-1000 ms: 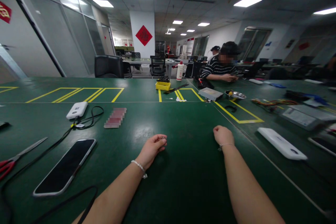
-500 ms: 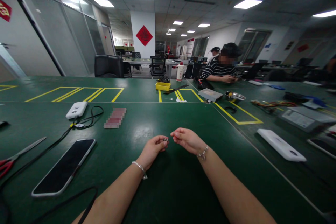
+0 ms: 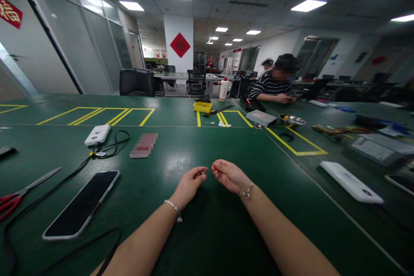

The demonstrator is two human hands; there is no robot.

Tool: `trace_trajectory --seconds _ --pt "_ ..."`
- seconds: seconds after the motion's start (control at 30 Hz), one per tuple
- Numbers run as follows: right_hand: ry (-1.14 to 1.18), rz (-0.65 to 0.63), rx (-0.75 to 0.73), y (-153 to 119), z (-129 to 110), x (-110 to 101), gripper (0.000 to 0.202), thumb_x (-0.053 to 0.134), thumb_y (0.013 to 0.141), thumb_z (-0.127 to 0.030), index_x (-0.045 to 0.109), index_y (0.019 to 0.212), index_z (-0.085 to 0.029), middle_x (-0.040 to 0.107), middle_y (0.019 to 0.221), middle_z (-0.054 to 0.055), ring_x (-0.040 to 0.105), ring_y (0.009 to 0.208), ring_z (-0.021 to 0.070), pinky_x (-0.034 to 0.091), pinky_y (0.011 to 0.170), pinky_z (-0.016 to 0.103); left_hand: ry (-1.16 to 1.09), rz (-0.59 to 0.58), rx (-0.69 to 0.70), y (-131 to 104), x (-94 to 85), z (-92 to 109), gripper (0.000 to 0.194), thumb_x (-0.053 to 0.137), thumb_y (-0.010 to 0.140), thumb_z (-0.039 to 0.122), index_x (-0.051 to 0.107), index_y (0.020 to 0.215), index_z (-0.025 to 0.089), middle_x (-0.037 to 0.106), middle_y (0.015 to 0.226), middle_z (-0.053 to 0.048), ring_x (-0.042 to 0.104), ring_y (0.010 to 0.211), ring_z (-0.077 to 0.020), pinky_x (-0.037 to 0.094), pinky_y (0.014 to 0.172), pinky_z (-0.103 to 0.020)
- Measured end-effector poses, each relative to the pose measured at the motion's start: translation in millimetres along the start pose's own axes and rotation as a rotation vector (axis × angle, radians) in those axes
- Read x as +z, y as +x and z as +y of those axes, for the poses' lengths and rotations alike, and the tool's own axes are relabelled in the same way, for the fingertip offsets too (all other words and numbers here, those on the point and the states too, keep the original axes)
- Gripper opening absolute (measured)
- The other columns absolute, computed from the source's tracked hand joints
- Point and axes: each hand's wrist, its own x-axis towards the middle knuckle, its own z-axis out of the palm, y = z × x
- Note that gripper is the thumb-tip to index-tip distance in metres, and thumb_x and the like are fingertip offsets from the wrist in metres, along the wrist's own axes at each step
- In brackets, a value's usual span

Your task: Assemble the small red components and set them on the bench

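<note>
Above the green table [image 3: 181,148], near the middle of the view, my two hands are close together with a narrow gap between their fingertips. My left hand [image 3: 191,183] is closed in a pinch on a small object, too small to name, that shows faintly at the fingertips. The thumb and fingers of my right hand [image 3: 230,176] are pressed together, and anything between them is too small to make out. A pixelated reddish card-like item [image 3: 144,145] lies beyond my left hand, to its left.
Scissors [image 3: 27,189], a phone [image 3: 82,205] and a white power bank [image 3: 97,135] with a black cable lie left. Right are another white device [image 3: 351,182] and a metal box [image 3: 375,148]. A yellow tray [image 3: 202,107] stands farther back; a person [image 3: 274,82] sits beyond.
The view has shifted slightly, so the table items sit a little farther right. My right hand's fingers are more curled in, and the small object in my left hand shows less.
</note>
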Motion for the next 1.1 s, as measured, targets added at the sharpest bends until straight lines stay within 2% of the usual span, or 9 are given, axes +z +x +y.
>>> trace_trajectory --seconds 0.1,0.23,0.4,0.53,0.73,0.83,0.93,1.1 --pt "0.040 -0.013 0.001 1 2 -2 0.018 0.072 0.062 -0.023 0.058 0.067 -0.013 0.059 0.065 -0.001 0.051 0.052 0.0037 0.043 0.052 0.016 0.069 0.022 0.024 -1 -1.3 2 0.035 0.054 0.071 0.024 0.059 0.105 0.016 0.058 0.063 0.001 0.048 0.056 -0.0109 0.038 0.056 -0.022" --pt "0.070 -0.035 0.013 2 4 -2 0.017 0.071 0.062 -0.016 0.061 0.074 -0.011 0.062 0.073 0.002 0.056 0.059 0.0054 0.046 0.060 0.017 0.140 0.029 0.086 -2 -1.9 2 0.037 0.054 0.072 0.028 0.060 0.106 0.017 0.059 0.062 0.000 0.052 0.061 -0.0140 0.040 0.061 -0.024" --pt "0.049 -0.083 -0.006 0 4 0 0.025 0.071 0.057 -0.007 0.062 0.080 -0.011 0.064 0.079 0.003 0.059 0.066 0.0074 0.047 0.066 0.018 0.158 0.051 0.181 -1 -3.9 -4 0.033 0.057 0.070 0.030 0.063 0.101 0.021 0.065 0.080 -0.004 0.056 0.072 -0.0167 0.042 0.066 -0.025" --pt "0.029 -0.097 -0.015 1 7 0 0.023 0.070 0.059 -0.008 0.061 0.080 -0.013 0.063 0.078 0.002 0.058 0.065 0.0069 0.046 0.065 0.020 0.114 0.099 0.144 2 -5.5 -8 0.034 0.062 0.065 0.026 0.064 0.099 0.021 0.065 0.078 -0.004 0.056 0.071 -0.0168 0.043 0.066 -0.026" --pt "0.035 -0.104 -0.020 2 10 -1 0.023 0.071 0.059 -0.011 0.061 0.080 -0.013 0.062 0.077 0.001 0.057 0.065 0.0068 0.045 0.065 0.020 -0.038 0.064 0.122 2 -2.3 -5 0.037 0.060 0.064 0.018 0.058 0.102 0.018 0.061 0.071 -0.001 0.056 0.066 -0.0130 0.043 0.064 -0.025" --pt "0.032 -0.109 -0.019 2 10 -1 0.024 0.071 0.059 -0.011 0.060 0.081 -0.012 0.062 0.076 0.002 0.057 0.064 0.0067 0.045 0.064 0.020 -0.123 0.080 0.134 2 -0.2 -2 0.028 0.060 0.064 0.015 0.057 0.092 0.016 0.060 0.071 -0.001 0.055 0.066 -0.0120 0.043 0.063 -0.023" --pt "0.031 -0.111 -0.015 2 11 0 0.026 0.071 0.060 -0.011 0.059 0.084 -0.014 0.062 0.076 0.001 0.057 0.065 0.0073 0.045 0.065 0.021 -0.097 0.122 0.143 0 0.0 1 0.020 0.061 0.064 0.017 0.059 0.084 0.017 0.059 0.070 -0.001 0.054 0.065 -0.0116 0.041 0.063 -0.023" --pt "0.036 -0.123 -0.017 1 12 0 0.026 0.072 0.058 -0.013 0.058 0.081 -0.015 0.062 0.077 0.000 0.057 0.065 0.0080 0.045 0.068 0.024 -0.014 0.155 0.169 -1 -1.8 3 0.019 0.060 0.066 0.020 0.062 0.084 0.018 0.059 0.071 0.000 0.052 0.066 -0.0121 0.040 0.064 -0.023"
